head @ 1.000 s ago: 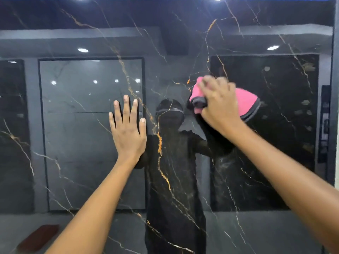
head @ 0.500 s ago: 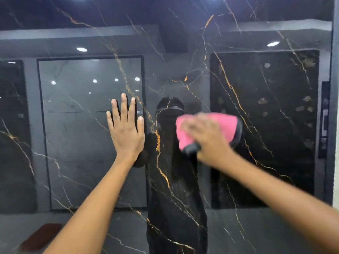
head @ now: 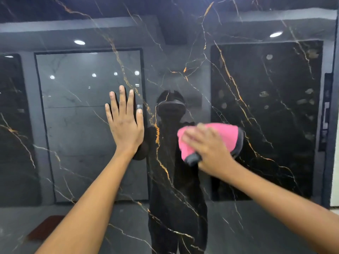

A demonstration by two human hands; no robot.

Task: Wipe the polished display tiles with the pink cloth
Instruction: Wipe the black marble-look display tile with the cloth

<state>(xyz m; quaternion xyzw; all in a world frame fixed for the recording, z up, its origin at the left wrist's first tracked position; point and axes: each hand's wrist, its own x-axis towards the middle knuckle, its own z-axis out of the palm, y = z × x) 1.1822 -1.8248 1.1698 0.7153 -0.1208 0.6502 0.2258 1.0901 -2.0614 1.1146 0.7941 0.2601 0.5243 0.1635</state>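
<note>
A large polished black tile (head: 183, 43) with gold and white veins fills the view and stands upright in front of me. My left hand (head: 124, 125) lies flat on it, fingers straight and spread, left of centre. My right hand (head: 211, 151) holds the pink cloth (head: 225, 136) with a grey edge against the tile, right of centre, fingers curled over the cloth. The hand and cloth are blurred by motion. The cloth's lower left part is hidden under the hand.
The glossy tile mirrors the room behind me: ceiling lights, other display panels and a dark figure. The tile's right edge (head: 336, 125) runs down beside a pale wall (head: 334, 195). A reddish-brown shape (head: 44, 230) shows in the reflection at lower left.
My right hand has swept the pink cloth down the tile from the upper middle to mid-height and slightly right. The left hand has stayed flat in place.
</note>
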